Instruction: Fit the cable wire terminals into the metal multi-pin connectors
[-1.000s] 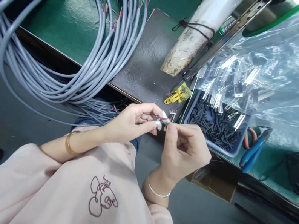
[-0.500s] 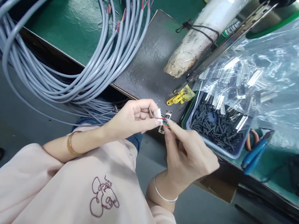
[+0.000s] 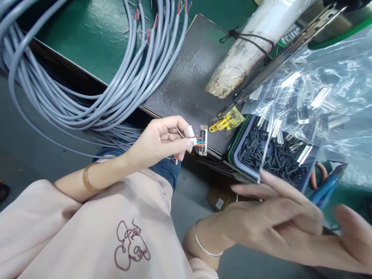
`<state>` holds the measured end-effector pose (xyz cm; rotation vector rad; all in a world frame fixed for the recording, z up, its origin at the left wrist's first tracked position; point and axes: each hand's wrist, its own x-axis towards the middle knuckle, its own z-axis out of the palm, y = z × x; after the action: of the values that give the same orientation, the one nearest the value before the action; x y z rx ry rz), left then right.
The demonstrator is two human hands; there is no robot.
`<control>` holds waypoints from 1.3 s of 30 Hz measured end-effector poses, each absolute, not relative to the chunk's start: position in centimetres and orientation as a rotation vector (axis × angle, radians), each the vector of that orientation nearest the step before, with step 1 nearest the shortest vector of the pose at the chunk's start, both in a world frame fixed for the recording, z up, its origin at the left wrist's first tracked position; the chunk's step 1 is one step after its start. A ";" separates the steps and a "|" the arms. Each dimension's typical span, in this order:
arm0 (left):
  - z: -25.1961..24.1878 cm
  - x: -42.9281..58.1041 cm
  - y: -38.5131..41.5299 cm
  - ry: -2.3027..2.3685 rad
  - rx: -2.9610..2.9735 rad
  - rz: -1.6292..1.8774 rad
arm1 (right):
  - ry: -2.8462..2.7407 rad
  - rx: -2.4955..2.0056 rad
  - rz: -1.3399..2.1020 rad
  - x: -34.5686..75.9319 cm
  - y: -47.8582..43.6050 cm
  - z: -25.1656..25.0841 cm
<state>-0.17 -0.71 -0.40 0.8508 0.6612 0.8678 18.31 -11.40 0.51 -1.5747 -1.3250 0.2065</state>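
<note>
My left hand is closed, thumb against fingers, on the end of a cable with thin coloured wires. White wrapping shows at its fingertips. Those wires run into the back of a small metal-framed D-sub connector, which sticks out just beyond the fingers. Out to the right, my right hand is slightly blurred, its fingers and thumb spread apart. A thin pale strand passes down by its fingertips; whether they touch it I cannot tell.
Grey cables with stripped ends lie at the left. A wrapped white roll and a yellow clip are ahead. Rightward stand a blue bin of black tubes, bagged connectors and blue-handled cutters.
My right hand has left the connector and swung right, its fingers opening out. My left hand has shifted slightly left with the wires and connector, which has tilted.
</note>
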 end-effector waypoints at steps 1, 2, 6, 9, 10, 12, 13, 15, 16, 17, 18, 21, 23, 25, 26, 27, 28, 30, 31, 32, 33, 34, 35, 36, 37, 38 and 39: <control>-0.4 -0.2 -0.7 0.654 0.846 0.869 | -1.334 -1.570 0.191 17.7 -11.1 0.3; -0.4 -0.2 -0.7 0.646 0.840 0.870 | -1.343 -1.566 0.174 17.0 -10.6 -0.1; -0.3 -0.1 -0.6 0.623 0.837 0.866 | -1.372 -1.525 0.115 14.4 -8.4 -1.4; -0.2 0.0 -0.6 0.615 0.890 0.857 | -1.345 -1.430 0.050 13.9 -7.5 -2.1; -0.2 0.2 -0.6 0.617 0.916 0.855 | -1.345 -1.409 0.017 14.0 -7.4 -2.1; -0.1 0.5 -0.7 0.636 0.964 0.860 | -1.394 -1.392 -0.066 14.3 -7.2 -2.1; -0.1 0.7 -0.7 0.654 0.980 0.873 | -1.434 -1.390 -0.106 14.5 -7.1 -1.9; -0.2 1.1 -0.7 0.696 0.993 0.922 | -1.494 -1.381 -0.142 14.8 -6.8 -1.6; -0.2 1.3 -0.7 0.714 0.994 0.952 | -1.496 -1.382 -0.123 15.0 -6.6 -1.5; -0.3 1.4 -0.6 0.728 0.994 0.979 | -1.482 -1.385 -0.082 15.1 -6.5 -1.4; -0.3 1.6 -0.5 0.736 0.996 0.997 | -1.464 -1.388 -0.031 15.1 -6.4 -1.4; -0.4 1.9 -0.3 0.741 1.002 1.005 | -1.439 -1.382 0.044 15.1 -6.0 -1.5; -0.5 2.1 -0.1 0.747 0.999 1.012 | -1.456 -1.379 -0.020 15.1 -5.8 -1.6; -0.5 2.2 0.1 0.766 0.994 1.029 | -1.485 -1.390 -0.103 15.1 -5.7 -1.6; -0.5 2.2 0.2 0.778 0.994 1.035 | -1.507 -1.398 -0.134 15.1 -5.6 -1.5; -0.5 2.2 0.3 0.789 0.996 1.037 | -1.533 -1.405 -0.161 15.1 -5.5 -1.4; -0.4 2.2 0.4 0.797 0.998 1.038 | -1.561 -1.409 -0.185 15.1 -5.4 -1.2; -0.3 2.2 0.6 0.809 1.002 1.042 | -1.613 -1.411 -0.229 15.2 -5.1 -0.9; -0.3 2.3 0.7 0.813 1.002 1.049 | -1.637 -1.411 -0.250 15.2 -5.0 -0.7; -0.2 2.4 0.9 0.817 1.004 1.059 | -1.657 -1.408 -0.266 15.2 -4.9 -0.6; -0.1 2.4 1.0 0.820 1.009 1.071 | -1.674 -1.404 -0.277 15.3 -4.8 -0.4; 0.0 2.5 1.1 0.821 1.016 1.081 | -1.687 -1.400 -0.282 15.3 -4.7 -0.3; 0.1 2.6 1.1 0.825 1.024 1.089 | -1.698 -1.394 -0.284 15.3 -4.6 -0.2; 0.1 2.6 1.2 0.830 1.033 1.096 | -1.705 -1.390 -0.283 15.4 -4.5 -0.1; 0.2 2.7 1.3 0.837 1.041 1.100 | -1.708 -1.390 -0.278 15.4 -4.4 0.0; 0.2 2.7 1.4 0.844 1.051 1.101 | -1.708 -1.395 -0.274 15.4 -4.3 0.1; 0.3 2.7 1.4 0.851 1.060 1.100 | -1.706 -1.402 -0.270 15.4 -4.3 0.1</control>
<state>2.69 1.41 0.30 1.0601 0.8506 1.1004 15.43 -4.27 0.13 -1.4017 -1.7065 -0.2702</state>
